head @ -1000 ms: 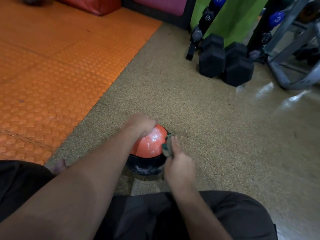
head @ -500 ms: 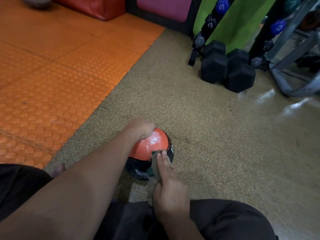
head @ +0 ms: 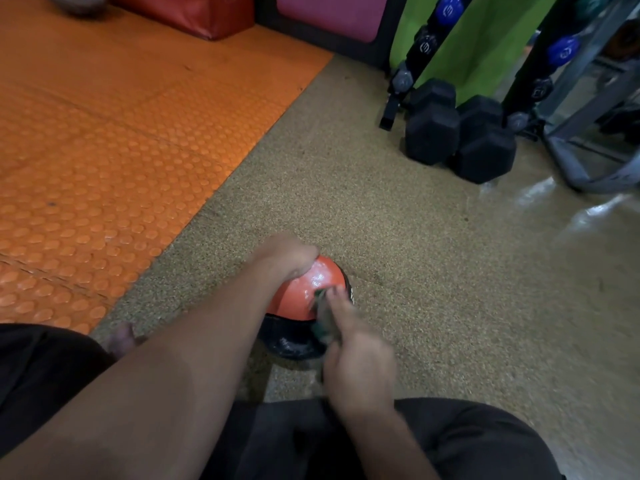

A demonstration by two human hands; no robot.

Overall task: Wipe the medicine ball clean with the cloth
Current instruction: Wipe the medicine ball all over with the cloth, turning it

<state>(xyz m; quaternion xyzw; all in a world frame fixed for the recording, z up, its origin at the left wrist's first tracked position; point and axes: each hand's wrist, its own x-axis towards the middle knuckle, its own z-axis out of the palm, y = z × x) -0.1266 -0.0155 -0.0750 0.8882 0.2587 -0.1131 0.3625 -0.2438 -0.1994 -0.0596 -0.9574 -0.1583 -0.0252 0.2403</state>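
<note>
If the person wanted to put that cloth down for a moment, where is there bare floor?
Open speckled floor lies to the right of the medicine ball, short of the black dumbbells. The orange mat to the left is also bare. It is crowded at the ball, where the left hand, right hand and cloth meet.

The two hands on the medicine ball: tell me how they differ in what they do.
The left hand rests on top of the medicine ball, steadying it; the right hand reaches its near side.
The left hand holds no cloth; the right hand presses the cloth against the ball with fingers stretched forward.
The left hand looks sharp; the right hand is blurred.
Both touch the same ball on the floor.
</note>
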